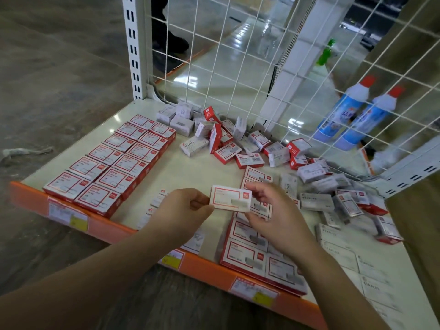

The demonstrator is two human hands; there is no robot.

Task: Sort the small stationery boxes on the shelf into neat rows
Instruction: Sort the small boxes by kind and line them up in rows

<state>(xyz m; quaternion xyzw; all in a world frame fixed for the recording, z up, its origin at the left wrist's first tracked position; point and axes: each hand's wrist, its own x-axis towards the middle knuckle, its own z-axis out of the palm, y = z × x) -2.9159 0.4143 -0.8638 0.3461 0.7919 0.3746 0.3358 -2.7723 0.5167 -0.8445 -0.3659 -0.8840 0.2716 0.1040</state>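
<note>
Above the shelf (183,167), my left hand (183,210) and right hand (273,210) pinch a red-and-white staple box (230,198) by its short ends; it looks light, stiff cardboard, easily crushed.

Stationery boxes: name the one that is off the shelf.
The red-framed white box, gripped at either end by the left hand and right hand; the others lie on the shelf.

Rows (112,167) left, heap (250,141) behind
</note>
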